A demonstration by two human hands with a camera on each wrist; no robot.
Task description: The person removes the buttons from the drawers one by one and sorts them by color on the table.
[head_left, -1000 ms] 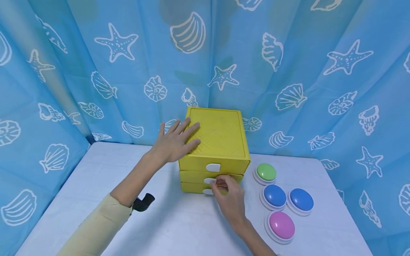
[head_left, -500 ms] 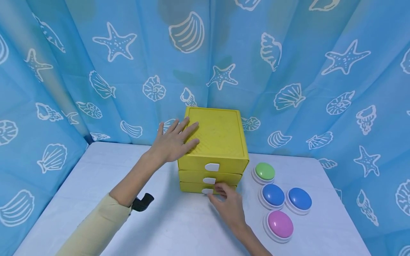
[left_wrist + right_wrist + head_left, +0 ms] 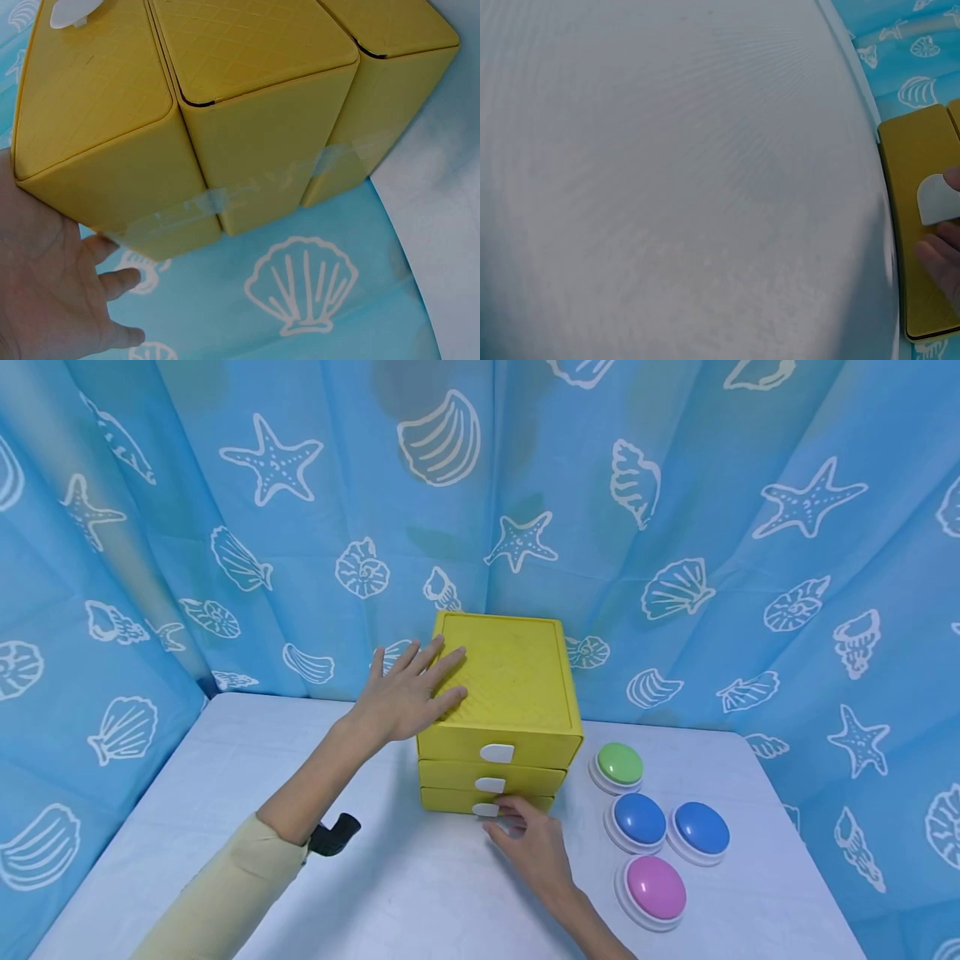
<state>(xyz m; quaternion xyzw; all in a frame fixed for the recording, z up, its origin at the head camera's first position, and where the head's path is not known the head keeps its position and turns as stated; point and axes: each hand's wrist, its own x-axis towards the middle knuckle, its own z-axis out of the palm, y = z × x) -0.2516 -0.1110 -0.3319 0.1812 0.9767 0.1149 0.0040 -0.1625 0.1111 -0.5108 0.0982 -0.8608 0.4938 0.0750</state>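
A yellow three-drawer chest [image 3: 510, 672] stands at the back of the white-covered table, each drawer front bearing a white handle. My left hand [image 3: 401, 697] rests with spread fingers on the left edge of its top; in the left wrist view, fingers [image 3: 120, 283] extend past the chest's side. At the bottom drawer's handle [image 3: 485, 810] is my right hand [image 3: 536, 843], its thumb and fingertips apart around it. In the right wrist view a fingertip overlaps that handle [image 3: 937, 199], and other fingers [image 3: 939, 259] lie beside it. All three drawers look closed.
Right of the chest sit several round push buttons: a green one [image 3: 620, 764], two blue ones, one of them [image 3: 640, 818] nearer the chest, and a pink one [image 3: 656, 887]. A blue curtain [image 3: 360, 485] with shell prints hangs behind. Clear tape [image 3: 217, 201] runs along the chest's side.
My right hand has moved down from the middle drawer's handle to the bottom one, its thumb and fingers now further apart. My left hand has stayed on the chest.
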